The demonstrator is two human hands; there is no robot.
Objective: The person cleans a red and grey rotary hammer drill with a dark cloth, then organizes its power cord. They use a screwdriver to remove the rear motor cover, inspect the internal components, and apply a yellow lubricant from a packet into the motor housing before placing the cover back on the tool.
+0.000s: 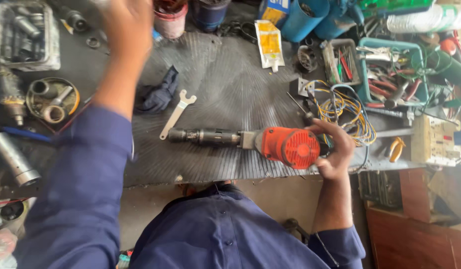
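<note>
While ribbed rubber mat [215, 89] lies beneath, right hand [335, 149] grips drill [260, 143].

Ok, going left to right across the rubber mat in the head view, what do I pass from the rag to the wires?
Dark blue rag → flat metal spanner → black front barrel of the power tool → its orange motor housing → right hand on the tool's rear → bundle of yellow and blue wires.

A dark ribbed mat [225, 94] covers the cluttered counter [390, 162]; wooden boxes [415, 234] sit at four o'clock in daylight.
</note>
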